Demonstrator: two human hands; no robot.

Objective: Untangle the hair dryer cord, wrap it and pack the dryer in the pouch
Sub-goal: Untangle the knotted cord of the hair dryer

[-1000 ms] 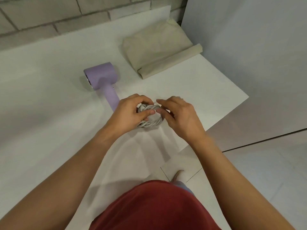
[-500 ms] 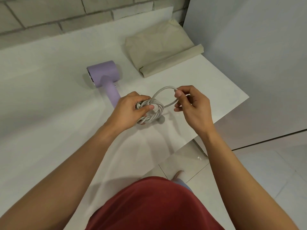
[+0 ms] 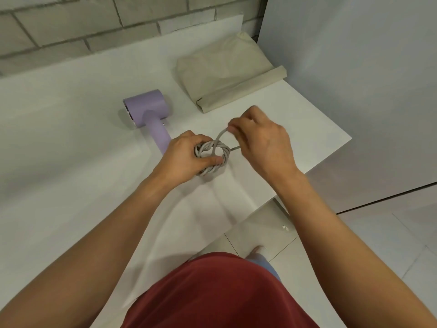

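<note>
Left hand is curled round the cord, thumb across the near side of a tight, tangled coil held just above the table. Right hand sits just right of it, thumb and forefinger pinching a loop that rises out of the middle of the coil. A second strand runs from the coil's right edge into the same hand.

So both hands are closed on cord: left anchors the bundle, right draws. The loop slants up and to the far right, away from the coil, and that line is what the coming pull turns on, I'd say. Draw along it and the strand should slide free; pull across it and the knot may cinch.

The dryer lies on the table to the far left of the hands. Its head is farthest away, and its handle slants near and right until it disappears behind the left hand. That's the nearer hand, with the right well apart from the handle. I can't see where the cord meets it.

The pouch lies flat at the far right, just beyond the right hand, mouth side facing near. Untangling looks unfinished; wrapping and packing remain.
</note>
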